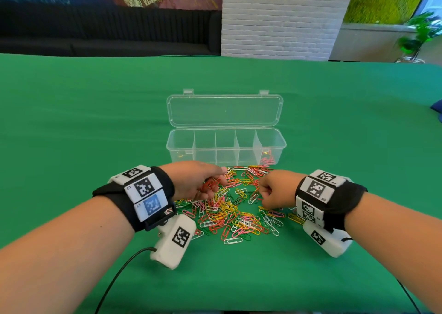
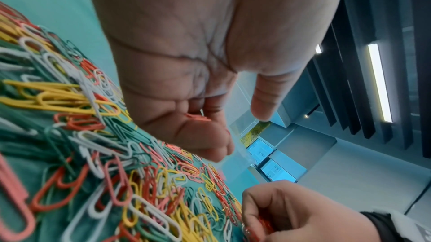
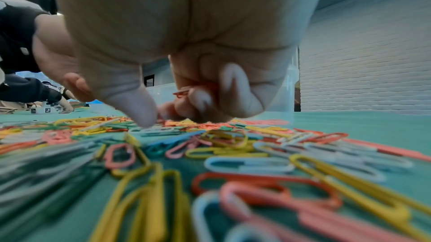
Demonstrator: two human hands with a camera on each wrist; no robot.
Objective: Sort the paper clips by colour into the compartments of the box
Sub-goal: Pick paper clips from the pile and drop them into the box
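Observation:
A heap of paper clips (image 1: pixel 236 208) in red, yellow, green, white and pink lies on the green cloth just in front of the clear box (image 1: pixel 282 143). The box has several compartments and its lid (image 1: pixel 224 110) is folded back. A few red clips (image 1: pixel 267 159) lie in its rightmost compartment, and something small and yellow (image 1: pixel 181 155) in the leftmost. My left hand (image 1: pixel 214 184) hovers over the heap's left side, fingers curled round red clips (image 2: pixel 198 117). My right hand (image 1: pixel 263 191) is at the heap's right side, fingers curled on red clips (image 3: pixel 186 90), its thumb tip touching the heap.
White camera units (image 1: pixel 173 242) hang under both wrists, and a black cable (image 1: pixel 114 280) trails toward me on the left. The green table (image 1: pixel 95 122) stretches wide around the box. A blue object (image 1: pixel 437 110) sits at the right edge. Behind are a black sofa and a white brick pillar.

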